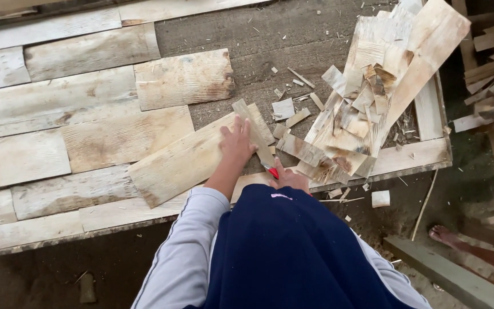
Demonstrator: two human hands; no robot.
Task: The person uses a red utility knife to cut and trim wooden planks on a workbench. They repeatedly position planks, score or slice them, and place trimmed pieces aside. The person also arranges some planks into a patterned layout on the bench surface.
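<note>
Here the right hand sits nearest the body, clenched around a red-handled cutter whose tip points toward the narrow wood strip just ahead of it. The left hand lies flat and released, fingers spread, pressing down where that strip crosses the angled veneer sheet on the tabletop. To trim well, I judge the pressing hand should keep its fingers clear of the blade's line and bear down firmly so neither piece slides. To the right of both hands lies a loose heap of veneer offcuts; beyond the left hand, laid sheets cover the surface, with another square sheet just past them.
</note>
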